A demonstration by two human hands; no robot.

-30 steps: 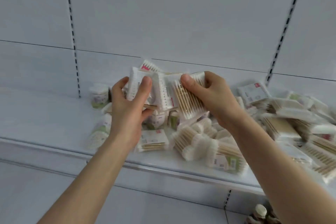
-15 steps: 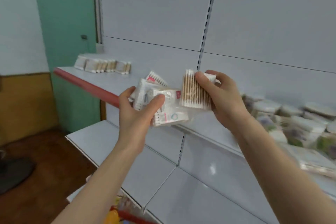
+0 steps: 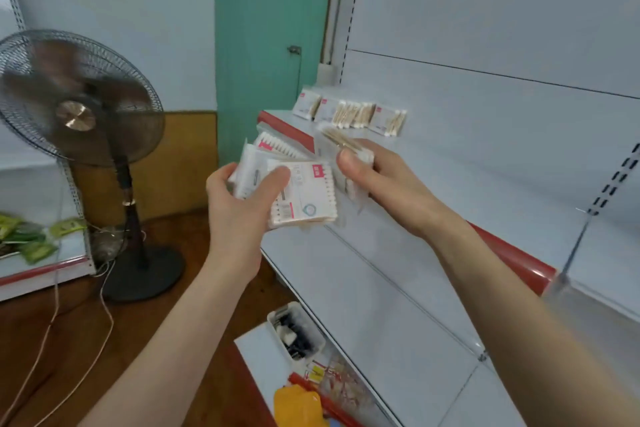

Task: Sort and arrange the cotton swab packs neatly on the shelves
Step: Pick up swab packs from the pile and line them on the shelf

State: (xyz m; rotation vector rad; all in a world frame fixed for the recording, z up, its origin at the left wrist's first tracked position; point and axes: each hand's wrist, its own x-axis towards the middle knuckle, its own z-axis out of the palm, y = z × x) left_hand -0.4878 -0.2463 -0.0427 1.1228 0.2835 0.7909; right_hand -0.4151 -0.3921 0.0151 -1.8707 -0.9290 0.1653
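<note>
Shelf (image 3: 485,170) behind packs (image 3: 304,194) in both hands (image 3: 235,208) (image 3: 384,187)

The white metal shelf with a red front strip (image 3: 485,191) lies open from the short row of cotton swab packs (image 3: 349,113) standing at its back left corner rightward to a thin clear upright divider (image 3: 575,246); a hand could pass over the strip anywhere between them. The left hand (image 3: 239,198) and right hand (image 3: 384,184), both gripping swab packs, hang just before the strip near the row. A dark pedestal fan (image 3: 79,107) stands well apart on the left. Below, a white plastic tray of small dark parts (image 3: 294,333) occupies the lower shelf's corner.
</note>
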